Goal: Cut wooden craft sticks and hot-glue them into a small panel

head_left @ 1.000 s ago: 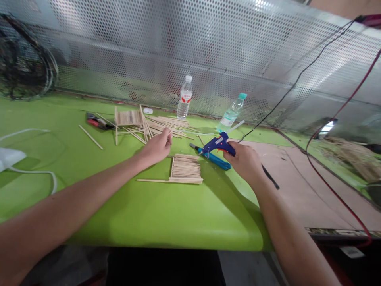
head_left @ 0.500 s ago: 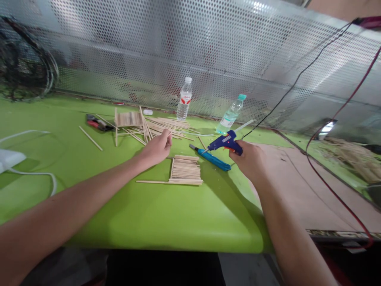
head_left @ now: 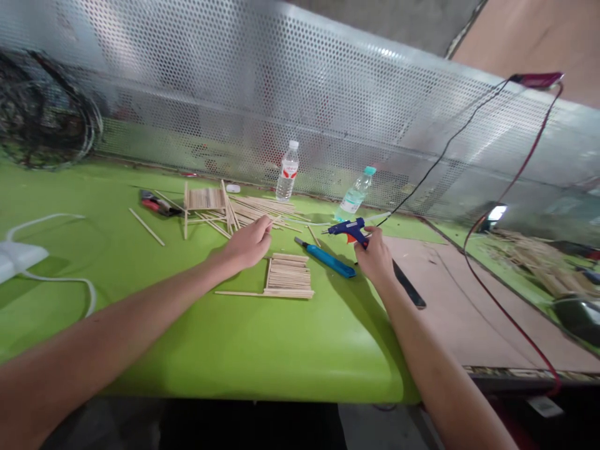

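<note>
We can read no text anywhere on the bench. The clear water bottle (head_left: 287, 179) by the far edge of the green table (head_left: 244, 350) wears a red and white label, its print too small for us to make out. The green-capped bottle (head_left: 355, 195) beside it has a pale label, equally illegible to us.

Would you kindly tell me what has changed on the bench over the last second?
The right hand carried the blue glue gun away from the blue utility knife, farther back toward the bottles, and keeps hold of it. The left hand stayed at the loose sticks, pinching one. The glued stick panel did not move. The camera tilted up a little.
</note>
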A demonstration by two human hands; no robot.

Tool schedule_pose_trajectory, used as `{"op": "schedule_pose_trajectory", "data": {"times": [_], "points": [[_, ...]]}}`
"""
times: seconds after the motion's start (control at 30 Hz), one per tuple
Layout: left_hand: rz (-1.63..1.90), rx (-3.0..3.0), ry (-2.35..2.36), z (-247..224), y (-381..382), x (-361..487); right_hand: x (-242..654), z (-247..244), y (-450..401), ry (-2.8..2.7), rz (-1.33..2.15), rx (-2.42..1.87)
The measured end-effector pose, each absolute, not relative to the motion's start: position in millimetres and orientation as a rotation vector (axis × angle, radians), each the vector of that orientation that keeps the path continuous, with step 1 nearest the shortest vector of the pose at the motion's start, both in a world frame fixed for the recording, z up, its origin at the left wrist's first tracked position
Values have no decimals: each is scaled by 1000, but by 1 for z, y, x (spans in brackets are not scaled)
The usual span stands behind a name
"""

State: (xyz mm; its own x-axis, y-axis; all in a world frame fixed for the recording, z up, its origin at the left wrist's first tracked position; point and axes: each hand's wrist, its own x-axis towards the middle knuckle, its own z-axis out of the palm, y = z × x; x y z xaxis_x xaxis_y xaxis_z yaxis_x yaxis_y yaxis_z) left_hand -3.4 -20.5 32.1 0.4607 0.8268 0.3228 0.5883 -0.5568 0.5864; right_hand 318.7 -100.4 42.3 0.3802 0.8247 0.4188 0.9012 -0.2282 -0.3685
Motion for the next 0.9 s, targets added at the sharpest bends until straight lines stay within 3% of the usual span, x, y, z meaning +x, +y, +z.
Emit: {"op": "schedule_pose_trajectory", "data": {"times": [0.43,0.9], "points": [[839,2340,1152,30,-19,-3,331,45,-88,-1293,-14,-1926],[940,2295,1156,30,-13,-10,272,89,53,-1529,-58,-2124]]}}
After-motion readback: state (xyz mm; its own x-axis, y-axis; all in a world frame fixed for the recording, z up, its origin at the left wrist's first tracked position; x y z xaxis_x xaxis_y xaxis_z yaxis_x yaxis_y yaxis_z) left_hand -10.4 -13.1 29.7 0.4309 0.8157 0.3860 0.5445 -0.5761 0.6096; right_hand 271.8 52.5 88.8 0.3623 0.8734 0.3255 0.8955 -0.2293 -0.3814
